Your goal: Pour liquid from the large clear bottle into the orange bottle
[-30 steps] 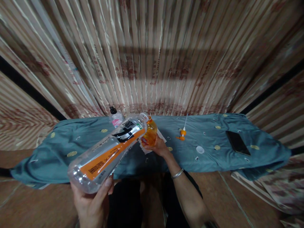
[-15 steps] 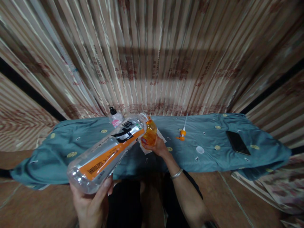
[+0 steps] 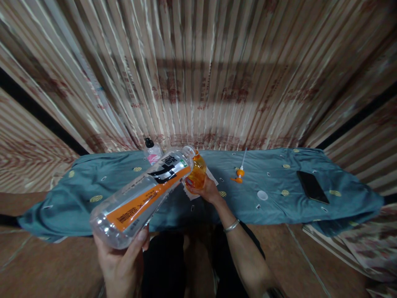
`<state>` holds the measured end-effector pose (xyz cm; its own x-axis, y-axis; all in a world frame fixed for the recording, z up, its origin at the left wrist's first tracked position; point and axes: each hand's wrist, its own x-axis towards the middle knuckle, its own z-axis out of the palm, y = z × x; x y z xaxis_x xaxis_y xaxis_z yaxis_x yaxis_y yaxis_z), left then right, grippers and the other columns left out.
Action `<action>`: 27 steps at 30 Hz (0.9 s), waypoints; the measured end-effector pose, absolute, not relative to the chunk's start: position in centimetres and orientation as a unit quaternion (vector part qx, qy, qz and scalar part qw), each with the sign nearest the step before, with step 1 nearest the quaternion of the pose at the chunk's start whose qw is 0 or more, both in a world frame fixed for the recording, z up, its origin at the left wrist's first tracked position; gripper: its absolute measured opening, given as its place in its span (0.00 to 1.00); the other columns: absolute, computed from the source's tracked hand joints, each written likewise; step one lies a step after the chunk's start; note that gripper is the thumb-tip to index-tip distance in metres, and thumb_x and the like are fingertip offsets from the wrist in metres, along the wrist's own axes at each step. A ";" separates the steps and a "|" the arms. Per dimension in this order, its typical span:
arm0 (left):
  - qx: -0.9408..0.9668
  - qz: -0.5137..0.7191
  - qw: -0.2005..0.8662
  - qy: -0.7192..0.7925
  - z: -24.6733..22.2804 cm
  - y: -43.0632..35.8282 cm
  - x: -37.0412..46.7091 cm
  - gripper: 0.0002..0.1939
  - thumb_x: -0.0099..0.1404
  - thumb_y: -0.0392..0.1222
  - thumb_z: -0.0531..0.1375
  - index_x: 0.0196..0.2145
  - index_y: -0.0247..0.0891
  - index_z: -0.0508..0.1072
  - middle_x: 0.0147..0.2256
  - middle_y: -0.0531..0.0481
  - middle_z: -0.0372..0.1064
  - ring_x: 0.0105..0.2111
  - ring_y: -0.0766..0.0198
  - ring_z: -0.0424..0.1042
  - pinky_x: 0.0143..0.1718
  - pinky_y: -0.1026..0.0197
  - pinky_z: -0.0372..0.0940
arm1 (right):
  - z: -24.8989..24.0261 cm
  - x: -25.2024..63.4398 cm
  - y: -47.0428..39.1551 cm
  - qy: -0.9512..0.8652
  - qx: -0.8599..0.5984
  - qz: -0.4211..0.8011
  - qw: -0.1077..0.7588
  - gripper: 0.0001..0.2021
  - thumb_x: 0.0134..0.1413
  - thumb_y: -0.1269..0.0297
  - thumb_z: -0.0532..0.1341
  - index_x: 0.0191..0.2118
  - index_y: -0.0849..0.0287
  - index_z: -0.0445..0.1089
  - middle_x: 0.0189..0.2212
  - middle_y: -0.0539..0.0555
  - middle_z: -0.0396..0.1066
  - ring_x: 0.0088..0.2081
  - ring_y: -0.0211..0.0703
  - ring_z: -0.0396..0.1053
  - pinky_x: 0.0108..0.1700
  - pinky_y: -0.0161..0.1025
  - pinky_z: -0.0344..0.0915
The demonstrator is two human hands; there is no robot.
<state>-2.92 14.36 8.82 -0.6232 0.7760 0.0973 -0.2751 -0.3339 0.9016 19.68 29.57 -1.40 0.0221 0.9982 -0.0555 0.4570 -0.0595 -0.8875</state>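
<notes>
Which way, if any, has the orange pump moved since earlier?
No, it hasn't moved: the orange pump lies in the same spot on the cloth, judged against the white disc.

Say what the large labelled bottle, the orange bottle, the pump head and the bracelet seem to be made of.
Large labelled bottle: probably clear, glossy plastic; see-through, with bright highlights near its base.
Orange bottle: translucent and shiny, likely plastic, though glass can't be ruled out.
Pump head: probably opaque orange plastic, judging by its even colour.
Bracelet: apparently polished, silver-toned metal; it gleams.
</notes>
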 end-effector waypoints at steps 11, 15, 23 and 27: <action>0.284 0.759 0.334 0.480 7.5 14.2 -3.6 0.45 0.42 0.42 0.91 0.57 0.41 0.83 0.41 0.49 0.81 0.27 0.65 0.72 0.20 0.66 0.59 | -2.6 19.9 29.9 -0.588 -0.616 0.369 0.373 0.38 0.48 0.58 0.86 0.65 0.53 0.78 0.55 0.61 0.91 0.63 0.67 0.87 0.67 0.62 0.82; 0.287 0.771 0.326 0.466 7.6 14.0 -3.0 0.42 0.49 0.43 0.90 0.60 0.41 0.83 0.40 0.51 0.80 0.27 0.68 0.70 0.22 0.67 0.60 | -2.9 20.0 30.0 -0.586 -0.612 0.377 0.374 0.38 0.49 0.58 0.86 0.65 0.51 0.78 0.57 0.60 0.90 0.64 0.67 0.86 0.69 0.64 0.81; 0.297 0.758 0.329 0.478 7.2 14.0 -3.8 0.43 0.48 0.44 0.90 0.59 0.41 0.82 0.40 0.50 0.80 0.27 0.66 0.71 0.22 0.65 0.59 | -2.9 20.0 29.9 -0.588 -0.601 0.382 0.383 0.37 0.50 0.58 0.85 0.66 0.52 0.77 0.59 0.61 0.89 0.66 0.68 0.85 0.70 0.64 0.80; 0.296 0.755 0.350 0.468 6.8 14.2 -4.5 0.46 0.44 0.39 0.91 0.59 0.41 0.81 0.40 0.50 0.82 0.25 0.64 0.74 0.20 0.65 0.61 | -3.0 20.0 29.9 -0.590 -0.595 0.387 0.384 0.39 0.50 0.58 0.85 0.67 0.53 0.77 0.60 0.61 0.89 0.66 0.66 0.85 0.71 0.62 0.80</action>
<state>-4.48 14.15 6.78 -0.5789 0.8066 0.1194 -0.2515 -0.3160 0.9148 20.05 29.88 -2.95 0.0034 1.0000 -0.0081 0.4052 -0.0088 -0.9142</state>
